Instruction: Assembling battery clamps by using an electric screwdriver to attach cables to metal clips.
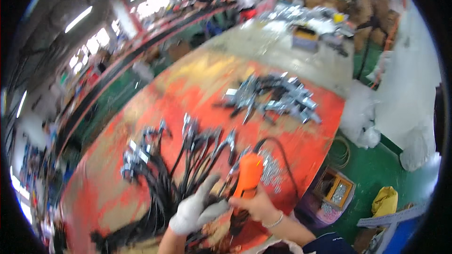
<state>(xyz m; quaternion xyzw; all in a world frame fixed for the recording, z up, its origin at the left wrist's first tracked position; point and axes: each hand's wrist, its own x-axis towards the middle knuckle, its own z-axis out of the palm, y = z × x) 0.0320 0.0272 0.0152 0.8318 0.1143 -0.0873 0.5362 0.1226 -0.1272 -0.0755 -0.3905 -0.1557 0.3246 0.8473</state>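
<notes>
My right hand (258,205), bare with a bracelet at the wrist, is closed around an orange corded power tool (250,171); its exact kind is blurred. A black cord (285,155) curves from the tool across the red-stained table (155,101). Close by on the left is my left hand (200,211) in a white glove, its fingers apart with nothing clearly between them. Beyond the glove lie black cables (162,186) with metal clamps (188,129) at their far ends. Small metal fasteners (273,174) are heaped right of the tool.
Farther up the table sits a pile of metal clamps (278,96). A box (305,37) stands at the far end. Bins of small parts (336,195) stand beyond the right edge, near a yellow bag (384,201) on the green floor. People work in the background.
</notes>
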